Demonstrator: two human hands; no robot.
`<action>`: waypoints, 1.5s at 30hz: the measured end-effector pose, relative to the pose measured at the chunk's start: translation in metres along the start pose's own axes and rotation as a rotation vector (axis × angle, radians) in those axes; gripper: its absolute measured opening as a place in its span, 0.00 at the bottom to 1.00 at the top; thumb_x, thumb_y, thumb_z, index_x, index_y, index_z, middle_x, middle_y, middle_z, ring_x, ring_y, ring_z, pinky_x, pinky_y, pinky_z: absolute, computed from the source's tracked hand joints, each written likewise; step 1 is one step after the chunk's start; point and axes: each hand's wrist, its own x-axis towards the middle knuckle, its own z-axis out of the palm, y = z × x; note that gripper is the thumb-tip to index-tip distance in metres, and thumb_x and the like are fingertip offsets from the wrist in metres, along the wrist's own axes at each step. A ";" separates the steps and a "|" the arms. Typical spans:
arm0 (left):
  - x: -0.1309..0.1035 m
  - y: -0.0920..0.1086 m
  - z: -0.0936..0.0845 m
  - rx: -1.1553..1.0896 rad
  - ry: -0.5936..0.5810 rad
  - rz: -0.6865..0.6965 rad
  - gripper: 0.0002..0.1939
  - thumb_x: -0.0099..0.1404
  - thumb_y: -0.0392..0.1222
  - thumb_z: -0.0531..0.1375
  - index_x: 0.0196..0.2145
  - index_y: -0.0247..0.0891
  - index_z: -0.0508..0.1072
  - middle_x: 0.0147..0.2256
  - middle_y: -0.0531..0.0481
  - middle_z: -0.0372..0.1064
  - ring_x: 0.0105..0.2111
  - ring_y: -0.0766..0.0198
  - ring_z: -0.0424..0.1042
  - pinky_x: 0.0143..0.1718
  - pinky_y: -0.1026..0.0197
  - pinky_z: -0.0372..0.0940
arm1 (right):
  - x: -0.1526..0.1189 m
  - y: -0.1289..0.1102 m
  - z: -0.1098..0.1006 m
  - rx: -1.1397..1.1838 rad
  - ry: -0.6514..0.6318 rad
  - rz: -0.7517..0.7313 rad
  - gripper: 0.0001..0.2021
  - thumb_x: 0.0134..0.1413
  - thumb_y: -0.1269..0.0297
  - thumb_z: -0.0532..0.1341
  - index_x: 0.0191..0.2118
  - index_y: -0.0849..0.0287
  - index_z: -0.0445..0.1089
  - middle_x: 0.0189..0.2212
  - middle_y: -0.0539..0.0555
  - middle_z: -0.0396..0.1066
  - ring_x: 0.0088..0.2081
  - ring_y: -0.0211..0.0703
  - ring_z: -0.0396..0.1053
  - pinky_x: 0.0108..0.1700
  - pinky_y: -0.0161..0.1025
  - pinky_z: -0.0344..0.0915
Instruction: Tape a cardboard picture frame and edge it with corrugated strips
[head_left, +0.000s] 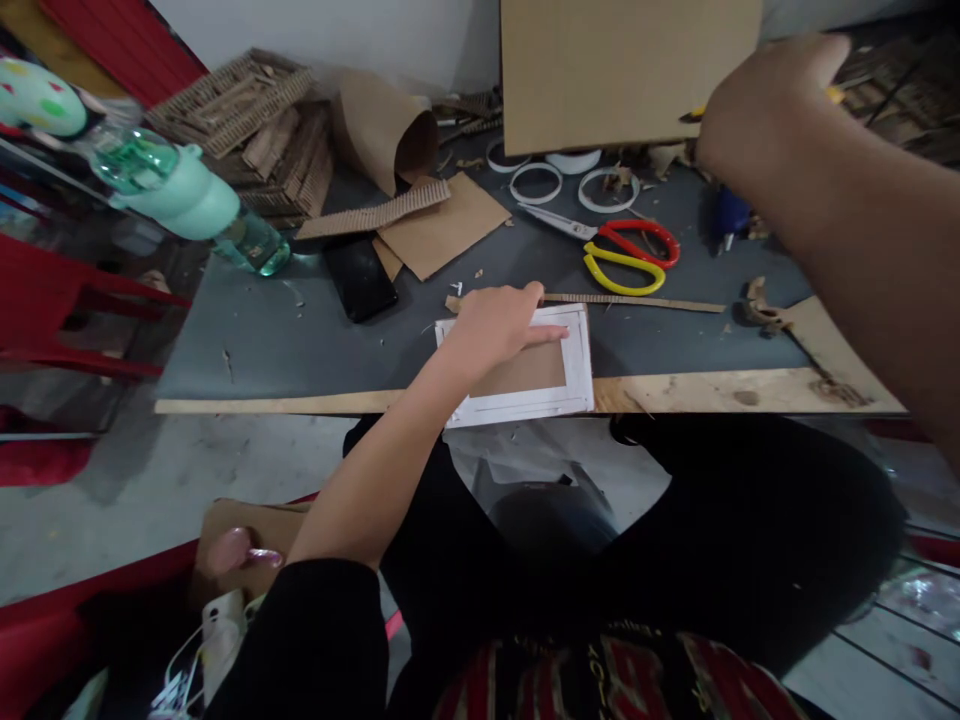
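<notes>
My left hand (499, 325) rests on a small rectangular cardboard panel (525, 378) with a white border, at the table's front edge. One digit stretches across its face and the others bend at its far edge, holding it. A thin corrugated cardboard strip (637, 302) lies just beyond. My right hand (772, 100) is raised at the back right, in front of a large cardboard sheet (630, 70); its fingers are hidden and blurred. A yellow, dark-tipped stick-like thing (696, 115) shows beside it; whether the hand holds this is unclear. Scissors (630, 250) with red and yellow handles lie open between the hands.
Tape rings (536, 184) lie behind the scissors. A black phone (360, 278), cardboard pieces (446, 225) and a green bottle (187, 195) are at left, with stacked corrugated frames (262, 140) behind. A blue tool (726, 220) and scraps (765, 310) lie at right.
</notes>
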 end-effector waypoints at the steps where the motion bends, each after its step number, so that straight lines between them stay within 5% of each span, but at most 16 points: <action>1: 0.000 0.000 0.001 -0.004 0.000 -0.002 0.28 0.77 0.65 0.61 0.58 0.37 0.76 0.41 0.40 0.82 0.42 0.46 0.82 0.42 0.55 0.68 | -0.014 -0.016 -0.015 -0.293 0.080 0.199 0.43 0.53 0.70 0.67 0.07 0.68 0.30 0.55 0.80 0.77 0.67 0.89 0.59 0.37 0.56 0.59; 3: 0.000 -0.001 0.001 -0.015 0.017 0.002 0.29 0.77 0.65 0.60 0.58 0.37 0.76 0.42 0.39 0.82 0.43 0.45 0.82 0.42 0.54 0.69 | -0.051 -0.046 -0.038 -0.450 0.156 0.273 0.36 0.65 0.72 0.59 0.12 0.59 0.34 0.57 0.82 0.75 0.67 0.86 0.62 0.46 0.68 0.57; 6: -0.001 0.000 -0.001 -0.043 0.043 0.019 0.32 0.75 0.67 0.62 0.60 0.37 0.76 0.43 0.38 0.83 0.44 0.44 0.82 0.42 0.54 0.69 | -0.119 -0.076 -0.046 -0.057 0.143 0.063 0.13 0.67 0.68 0.65 0.29 0.66 0.68 0.57 0.73 0.79 0.64 0.66 0.74 0.50 0.56 0.65; 8: -0.002 0.001 -0.003 -0.056 0.025 0.035 0.34 0.72 0.69 0.65 0.57 0.36 0.77 0.42 0.37 0.83 0.43 0.43 0.82 0.39 0.54 0.69 | -0.163 -0.082 -0.034 0.177 0.016 0.082 0.17 0.70 0.58 0.62 0.30 0.63 0.71 0.37 0.56 0.83 0.46 0.54 0.82 0.41 0.42 0.67; 10: -0.004 0.003 -0.005 -0.068 -0.001 0.054 0.31 0.71 0.71 0.65 0.50 0.37 0.80 0.40 0.38 0.83 0.42 0.43 0.82 0.37 0.54 0.68 | -0.200 -0.082 -0.017 0.372 -0.040 0.101 0.10 0.75 0.63 0.61 0.38 0.56 0.71 0.33 0.54 0.83 0.29 0.37 0.79 0.33 0.37 0.70; 12: -0.004 0.003 -0.004 -0.093 0.001 0.077 0.28 0.72 0.70 0.64 0.42 0.39 0.81 0.37 0.39 0.82 0.40 0.44 0.82 0.35 0.54 0.66 | -0.226 -0.082 -0.007 0.476 -0.042 -0.021 0.05 0.71 0.59 0.67 0.44 0.52 0.73 0.35 0.52 0.82 0.29 0.40 0.77 0.33 0.39 0.73; 14: -0.004 0.003 -0.002 -0.134 0.023 0.089 0.26 0.71 0.69 0.65 0.36 0.41 0.80 0.33 0.42 0.80 0.37 0.47 0.81 0.33 0.55 0.64 | -0.243 -0.083 -0.006 0.462 -0.011 -0.077 0.13 0.64 0.51 0.72 0.43 0.52 0.74 0.32 0.51 0.78 0.31 0.44 0.76 0.33 0.42 0.73; 20: -0.007 0.006 0.004 -0.203 0.164 0.086 0.25 0.66 0.70 0.70 0.31 0.45 0.75 0.23 0.52 0.68 0.27 0.54 0.74 0.32 0.56 0.60 | -0.260 -0.089 -0.003 0.762 -0.120 -0.007 0.26 0.52 0.38 0.76 0.29 0.52 0.66 0.20 0.43 0.58 0.22 0.37 0.59 0.22 0.39 0.62; 24: -0.015 0.009 -0.003 -0.171 0.237 0.054 0.24 0.68 0.67 0.69 0.30 0.45 0.76 0.22 0.52 0.69 0.29 0.54 0.75 0.37 0.55 0.63 | -0.258 -0.083 0.003 0.881 -0.094 0.031 0.29 0.52 0.37 0.76 0.30 0.50 0.59 0.21 0.43 0.60 0.20 0.37 0.59 0.20 0.40 0.63; 28: -0.016 0.007 -0.008 -0.154 0.181 0.033 0.25 0.69 0.64 0.69 0.25 0.44 0.75 0.21 0.50 0.68 0.29 0.53 0.76 0.38 0.54 0.64 | -0.254 -0.081 -0.011 0.657 0.007 0.033 0.21 0.57 0.42 0.74 0.34 0.52 0.69 0.30 0.51 0.77 0.27 0.43 0.71 0.29 0.45 0.71; 30: -0.014 0.004 -0.008 -0.163 0.148 0.016 0.25 0.68 0.64 0.70 0.25 0.44 0.75 0.20 0.51 0.68 0.27 0.54 0.75 0.36 0.54 0.63 | -0.255 -0.082 -0.025 0.387 0.093 -0.062 0.18 0.63 0.44 0.72 0.45 0.53 0.77 0.41 0.57 0.83 0.36 0.49 0.78 0.38 0.47 0.74; 32: -0.011 0.002 -0.008 -0.163 0.124 0.010 0.25 0.66 0.66 0.71 0.24 0.44 0.75 0.19 0.52 0.66 0.26 0.54 0.74 0.35 0.54 0.63 | -0.258 -0.085 -0.038 0.146 0.129 -0.188 0.25 0.68 0.42 0.68 0.59 0.54 0.78 0.48 0.60 0.84 0.42 0.53 0.80 0.40 0.47 0.73; 35: -0.012 -0.003 -0.009 -0.151 0.107 0.034 0.25 0.61 0.67 0.74 0.24 0.46 0.76 0.17 0.54 0.62 0.25 0.55 0.73 0.33 0.55 0.63 | -0.263 -0.091 -0.050 -0.027 0.108 -0.310 0.34 0.69 0.33 0.63 0.70 0.48 0.73 0.42 0.58 0.85 0.37 0.49 0.79 0.35 0.42 0.68; 40: -0.015 -0.013 -0.014 -0.160 0.185 0.015 0.27 0.59 0.69 0.74 0.22 0.46 0.74 0.16 0.54 0.59 0.25 0.55 0.72 0.33 0.55 0.63 | -0.268 -0.097 -0.047 -0.052 0.001 -0.460 0.25 0.77 0.42 0.57 0.68 0.45 0.76 0.41 0.56 0.83 0.40 0.49 0.79 0.35 0.40 0.66; 45: -0.017 -0.011 -0.016 -0.156 0.330 -0.061 0.31 0.62 0.73 0.70 0.22 0.44 0.71 0.18 0.51 0.61 0.29 0.51 0.75 0.35 0.53 0.65 | -0.268 -0.095 -0.035 0.052 -0.021 -0.370 0.22 0.77 0.51 0.58 0.68 0.46 0.76 0.46 0.58 0.82 0.43 0.51 0.78 0.36 0.41 0.69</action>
